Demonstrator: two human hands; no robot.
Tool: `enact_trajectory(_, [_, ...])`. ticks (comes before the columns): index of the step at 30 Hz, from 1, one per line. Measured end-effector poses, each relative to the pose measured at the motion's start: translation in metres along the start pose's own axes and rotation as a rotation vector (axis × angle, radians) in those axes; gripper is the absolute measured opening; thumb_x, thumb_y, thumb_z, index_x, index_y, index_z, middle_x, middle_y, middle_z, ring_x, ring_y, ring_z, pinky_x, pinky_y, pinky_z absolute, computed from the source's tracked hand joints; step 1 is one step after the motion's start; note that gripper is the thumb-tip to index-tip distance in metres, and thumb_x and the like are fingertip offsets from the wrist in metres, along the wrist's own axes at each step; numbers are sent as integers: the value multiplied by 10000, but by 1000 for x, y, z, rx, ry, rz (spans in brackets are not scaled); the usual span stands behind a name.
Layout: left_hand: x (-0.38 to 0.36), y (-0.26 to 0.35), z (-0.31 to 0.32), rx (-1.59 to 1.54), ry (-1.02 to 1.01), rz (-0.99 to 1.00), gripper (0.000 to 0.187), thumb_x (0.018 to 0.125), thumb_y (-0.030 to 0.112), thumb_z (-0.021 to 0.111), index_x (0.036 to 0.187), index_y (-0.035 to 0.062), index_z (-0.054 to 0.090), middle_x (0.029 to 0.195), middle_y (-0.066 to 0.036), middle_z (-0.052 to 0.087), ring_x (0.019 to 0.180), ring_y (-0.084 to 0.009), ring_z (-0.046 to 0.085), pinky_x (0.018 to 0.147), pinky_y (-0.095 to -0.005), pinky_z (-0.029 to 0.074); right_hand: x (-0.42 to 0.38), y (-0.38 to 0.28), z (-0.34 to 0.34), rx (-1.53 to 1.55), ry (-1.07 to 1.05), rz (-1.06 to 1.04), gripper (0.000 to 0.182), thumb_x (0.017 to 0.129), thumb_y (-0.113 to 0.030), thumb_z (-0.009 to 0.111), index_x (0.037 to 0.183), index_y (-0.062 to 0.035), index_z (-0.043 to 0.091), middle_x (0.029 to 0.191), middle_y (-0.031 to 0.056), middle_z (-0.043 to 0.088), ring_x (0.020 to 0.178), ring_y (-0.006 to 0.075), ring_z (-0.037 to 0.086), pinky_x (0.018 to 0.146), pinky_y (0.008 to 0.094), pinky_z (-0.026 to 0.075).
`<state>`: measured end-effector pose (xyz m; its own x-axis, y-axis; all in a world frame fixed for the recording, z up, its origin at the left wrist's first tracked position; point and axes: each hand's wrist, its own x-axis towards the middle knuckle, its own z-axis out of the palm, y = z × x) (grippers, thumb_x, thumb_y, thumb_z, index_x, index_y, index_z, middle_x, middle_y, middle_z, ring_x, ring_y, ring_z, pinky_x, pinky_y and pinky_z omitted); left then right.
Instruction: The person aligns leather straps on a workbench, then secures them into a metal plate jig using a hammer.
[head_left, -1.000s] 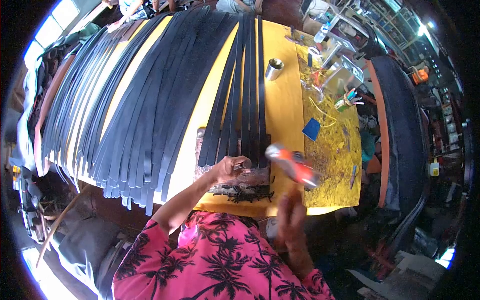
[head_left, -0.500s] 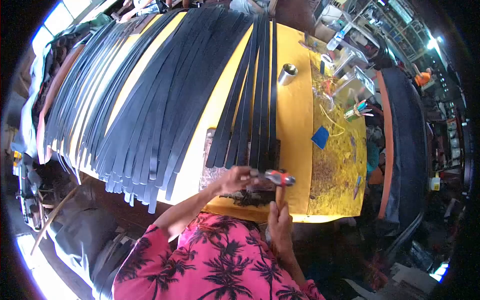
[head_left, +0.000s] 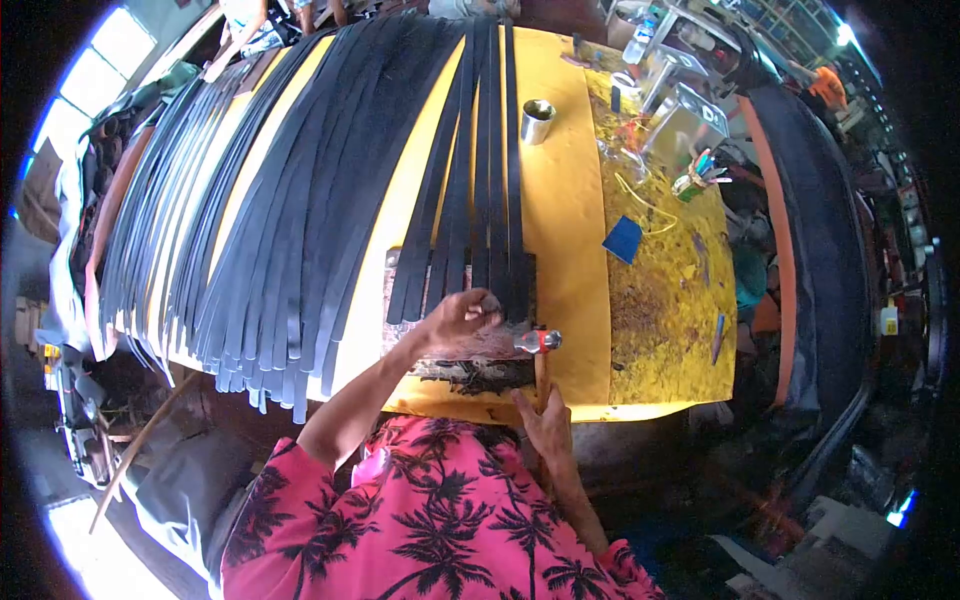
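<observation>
My right hand [head_left: 548, 425] is wrapped round the wooden handle of a hammer [head_left: 538, 342], its metal head banded in red and raised above the front of the work block. The fingers of my left hand [head_left: 462, 315] are pinched together over the ends of the black straps [head_left: 440, 240]. A small dark grey piece shows at those fingertips; I cannot tell what it is. Beneath the strap ends lies a worn, scuffed block [head_left: 400, 340], partly hidden by my left hand and the straps.
Many more black straps [head_left: 300, 210] fan across the yellow table [head_left: 570, 250] to the left. On the right are a metal cup [head_left: 537, 122], a blue square [head_left: 622, 240], a pen holder [head_left: 692, 185] and a clear box [head_left: 690, 120]. People are at the far edge.
The view has shifted, so the table sits further left and up. My left hand has moved from beside the hammer head to the strap ends. The hammer stays in my right hand.
</observation>
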<state>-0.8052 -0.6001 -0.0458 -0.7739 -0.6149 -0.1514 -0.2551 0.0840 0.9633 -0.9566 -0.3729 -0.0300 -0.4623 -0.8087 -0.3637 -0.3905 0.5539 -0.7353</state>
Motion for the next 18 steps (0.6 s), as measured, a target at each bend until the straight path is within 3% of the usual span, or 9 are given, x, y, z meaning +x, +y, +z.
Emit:
enact_trajectory(2, [16, -1, -3, 38, 29, 52, 205, 924, 210, 655, 1006, 31, 603, 930, -83, 686, 924, -155, 633, 880, -350, 504, 1, 4, -1, 20, -12, 5, 781, 808, -651, 641, 1037, 86, 522, 798, 314, 626, 822, 500, 637, 676, 519, 490])
enact_trajectory(4, [24, 1, -2, 78, -2, -20, 200, 922, 218, 656, 1001, 41, 607, 913, -69, 680, 909, -174, 640, 898, -363, 500, 3, 14, 2, -58, -26, 48, 667, 809, -610, 678, 925, 29, 530, 729, 189, 584, 694, 319, 612, 630, 422, 475])
enact_trajectory(8, [28, -4, 2, 67, -18, -74, 203, 917, 222, 662, 1012, 50, 614, 919, -64, 676, 920, -184, 639, 937, -361, 495, 3, 6, -5, -11, -40, 42, 669, 817, -614, 664, 915, 32, 523, 718, 198, 573, 674, 334, 603, 612, 436, 460])
enact_trajectory(10, [28, -8, 5, 80, -12, -73, 203, 915, 223, 665, 1008, 50, 615, 914, -62, 672, 916, -177, 635, 937, -358, 493, 2, 4, -8, -8, -75, 19, 745, 822, -631, 635, 1055, 64, 501, 770, 346, 598, 830, 529, 616, 650, 541, 483])
enact_trajectory(14, [28, -7, 6, 70, -1, -29, 208, 910, 228, 673, 997, 48, 616, 907, -57, 664, 906, -164, 628, 939, -354, 488, 3, 3, -10, -7, -62, -7, 714, 833, -612, 635, 1040, 58, 502, 788, 345, 601, 837, 532, 612, 648, 540, 479])
enact_trajectory(16, [28, -4, 5, 83, -2, -24, 210, 910, 230, 673, 995, 46, 617, 899, -55, 663, 904, -162, 630, 937, -353, 489, 4, 4, -10, 24, 0, -63, 648, 833, -581, 661, 921, 43, 510, 722, 265, 573, 704, 478, 588, 621, 485, 456])
enact_trajectory(18, [27, -5, 6, 94, -3, -20, 211, 910, 231, 673, 993, 45, 617, 892, -52, 662, 903, -160, 632, 934, -352, 490, 5, 7, -11, 13, -25, -39, 651, 834, -575, 663, 951, 48, 513, 739, 271, 579, 729, 486, 595, 626, 486, 459])
